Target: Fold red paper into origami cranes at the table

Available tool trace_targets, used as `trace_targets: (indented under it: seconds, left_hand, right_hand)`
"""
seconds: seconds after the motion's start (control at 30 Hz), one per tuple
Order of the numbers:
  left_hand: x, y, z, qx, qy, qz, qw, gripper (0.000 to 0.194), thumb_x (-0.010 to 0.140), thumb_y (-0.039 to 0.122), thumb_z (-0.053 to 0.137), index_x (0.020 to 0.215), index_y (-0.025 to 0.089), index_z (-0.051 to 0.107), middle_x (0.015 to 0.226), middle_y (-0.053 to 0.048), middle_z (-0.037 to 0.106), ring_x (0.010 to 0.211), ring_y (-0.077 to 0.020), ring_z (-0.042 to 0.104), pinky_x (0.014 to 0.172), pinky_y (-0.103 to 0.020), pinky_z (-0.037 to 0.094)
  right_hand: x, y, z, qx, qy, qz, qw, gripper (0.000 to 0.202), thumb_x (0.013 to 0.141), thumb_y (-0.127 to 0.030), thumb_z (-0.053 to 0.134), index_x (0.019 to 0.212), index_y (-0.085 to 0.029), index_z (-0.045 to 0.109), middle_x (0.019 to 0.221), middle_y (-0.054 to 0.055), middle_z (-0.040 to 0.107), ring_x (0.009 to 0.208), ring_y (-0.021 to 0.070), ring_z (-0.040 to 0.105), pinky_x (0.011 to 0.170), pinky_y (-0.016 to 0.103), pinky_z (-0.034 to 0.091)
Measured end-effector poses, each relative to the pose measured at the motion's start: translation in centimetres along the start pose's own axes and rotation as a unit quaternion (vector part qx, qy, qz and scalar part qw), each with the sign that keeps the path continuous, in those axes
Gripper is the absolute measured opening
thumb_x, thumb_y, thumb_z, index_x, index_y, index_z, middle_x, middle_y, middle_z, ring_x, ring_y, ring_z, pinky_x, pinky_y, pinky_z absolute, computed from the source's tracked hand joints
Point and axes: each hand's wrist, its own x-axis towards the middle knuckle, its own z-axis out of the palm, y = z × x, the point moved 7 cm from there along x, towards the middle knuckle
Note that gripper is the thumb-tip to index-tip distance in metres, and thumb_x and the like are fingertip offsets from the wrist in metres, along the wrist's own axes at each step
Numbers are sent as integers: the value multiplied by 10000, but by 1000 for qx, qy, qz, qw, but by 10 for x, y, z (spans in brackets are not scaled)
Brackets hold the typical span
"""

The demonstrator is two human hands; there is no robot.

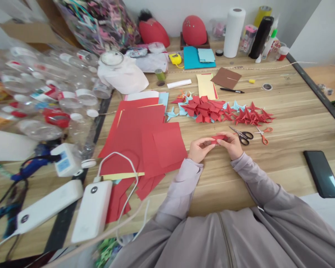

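Observation:
Between my two hands is a small folded piece of red paper (218, 139), held just above the wooden table. My left hand (199, 149) pinches its left end between thumb and fingers. The fingers of my right hand (231, 144) are closed on its right side, covering part of it. Beyond my hands lies a heap of folded red paper cranes (203, 108), with a few light blue ones among them. To the left, sheets of red paper (128, 137) overlap, with a square red sheet (169, 144) on top.
Black-handled scissors (244, 136) and orange-handled scissors (264, 134) lie right of my hands. A phone (322, 173) rests farther right. White power banks (92, 210) with cables stand at the front left. Plastic bottles (41, 128) crowd the left side. A paper roll (233, 33) stands behind.

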Motion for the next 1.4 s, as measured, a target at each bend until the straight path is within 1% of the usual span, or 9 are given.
trace_targets:
  seconds: [0.2,0.37,0.53,0.67,0.8,0.97,1.2,1.4]
  left_hand:
    - [0,-2,-3,6,3,-2,1000,197,630,272,736,788,159,702,714,-37,688,634,-129,606,638,-268,499]
    - [1,-2,-3,19,0,7,1000,159,635,263,730,754,161,701,768,-47,689,670,-134,614,658,-272,498]
    - [1,-2,-3,21,-3,2,1000,155,639,259,727,759,164,701,761,-47,690,681,-140,617,664,-276,494]
    - [1,-4,-2,21,4,-7,1000,158,641,272,724,757,166,700,768,-50,695,689,-150,622,671,-286,497]
    - [2,-3,-3,25,4,7,1000,128,649,262,718,733,166,702,757,-49,689,702,-151,616,680,-285,486]
    - [4,0,-3,29,-3,25,999,94,645,240,718,701,166,702,738,-45,677,708,-146,603,684,-282,473]
    - [3,-9,-7,9,24,-11,1000,135,613,268,738,697,169,700,744,-39,682,690,-147,609,669,-285,479]
    - [4,-14,-9,-1,33,-28,999,134,575,264,761,659,174,710,716,-35,683,692,-150,610,669,-286,476]
  right_hand:
    - [2,3,0,6,-13,15,1000,328,580,-324,791,857,-207,658,700,-11,666,575,117,580,601,288,515]
    - [2,7,1,13,-17,35,999,364,551,-316,806,865,-204,659,726,-1,684,573,121,589,592,290,519]
    - [3,6,1,9,-11,33,999,341,519,-309,821,803,-197,668,706,-3,683,582,122,594,613,294,523]
    - [3,4,0,4,-6,28,1000,302,529,-317,816,759,-199,660,694,-9,676,575,117,587,614,292,520]
    - [3,4,0,3,-4,28,1000,292,531,-320,816,739,-200,649,633,-24,648,565,115,581,605,285,512]
    - [3,4,0,-5,-7,29,1000,312,512,-326,823,730,-199,640,663,-19,649,590,121,588,633,297,518]
    - [3,3,1,-32,-12,12,999,301,555,-377,795,730,-193,633,661,-14,638,576,117,579,613,295,516]
    - [3,5,1,-30,-14,16,999,317,529,-363,811,730,-196,632,681,-7,654,611,132,600,635,307,525]
